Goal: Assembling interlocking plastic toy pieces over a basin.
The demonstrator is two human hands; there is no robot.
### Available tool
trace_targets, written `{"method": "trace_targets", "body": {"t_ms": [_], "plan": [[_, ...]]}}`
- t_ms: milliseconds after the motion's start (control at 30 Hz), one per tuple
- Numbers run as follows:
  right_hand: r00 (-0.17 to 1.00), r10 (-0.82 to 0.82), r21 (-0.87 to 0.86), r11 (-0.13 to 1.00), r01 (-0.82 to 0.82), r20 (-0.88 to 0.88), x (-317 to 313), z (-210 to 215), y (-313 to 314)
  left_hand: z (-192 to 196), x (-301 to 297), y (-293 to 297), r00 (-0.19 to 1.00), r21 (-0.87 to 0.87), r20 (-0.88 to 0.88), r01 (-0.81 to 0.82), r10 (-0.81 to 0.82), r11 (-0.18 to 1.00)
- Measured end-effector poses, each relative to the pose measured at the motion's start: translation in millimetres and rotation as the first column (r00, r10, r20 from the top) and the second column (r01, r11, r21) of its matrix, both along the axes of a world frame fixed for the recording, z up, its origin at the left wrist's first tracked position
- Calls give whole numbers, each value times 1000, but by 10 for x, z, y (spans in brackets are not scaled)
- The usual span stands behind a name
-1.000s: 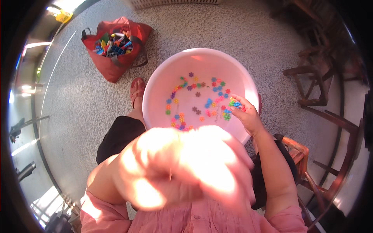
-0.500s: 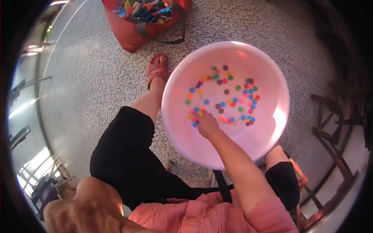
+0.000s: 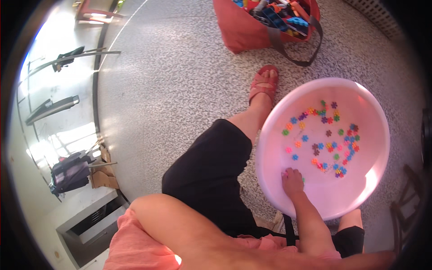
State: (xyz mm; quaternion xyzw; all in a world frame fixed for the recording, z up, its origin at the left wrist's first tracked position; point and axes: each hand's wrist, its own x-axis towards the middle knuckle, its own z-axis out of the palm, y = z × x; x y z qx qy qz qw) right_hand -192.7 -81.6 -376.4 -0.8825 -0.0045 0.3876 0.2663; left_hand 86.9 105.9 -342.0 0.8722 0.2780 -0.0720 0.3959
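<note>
the right hand (image 3: 293,182) is in the pink tub (image 3: 333,193), toward half past seven of its bottom, fingers curled downward. a speck of pink shows at the fingertips, but i cannot tell whether the grip holds it. a green flower (image 3: 303,180) peeks out at the hand's three o'clock; a blue flower (image 3: 295,157) and a pink flower (image 3: 288,150) lie near its twelve. the other flowers (image 3: 334,146) spread over the tub bottom from nine o'clock through twelve to five, some in the middle. the left arm (image 3: 189,225) crosses low, from seven o'clock toward five; its hand is out of view, so i cannot tell that grip. the tub sits at three o'clock, a red bag (image 3: 245,31) of toys (image 3: 272,18) at one, on the speckled floor (image 3: 180,67).
</note>
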Motion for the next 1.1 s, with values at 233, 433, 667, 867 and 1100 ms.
{"method": "trace_targets", "body": {"t_ms": [233, 433, 667, 867, 1100], "plan": [[943, -88, 130, 982, 136, -322, -212, -52, -355, 1555, -559, 34, 980, -682, 10, 153, -199, 716], [213, -214, 108, 417, 903, -953, 217, 194, -438, 2879, -680, -165, 962, -973, 186, 151, -201, -175], [494, -218, 422, 305, 853, -841, 1159, 1450, -786, 3077, -522, -637, 987, -997, 74, 69, -145, -38], [796, -161, 706, 385, 595, -583, 1356, 2971, -938, 3071, -656, -927, 774, -733, 151, 505, -615, 456], [844, -343, 682, 498, 535, -412, 1140, 3503, -1293, 3100, -832, -1392, 516, -813, 285, 577, -808, 82]]}}
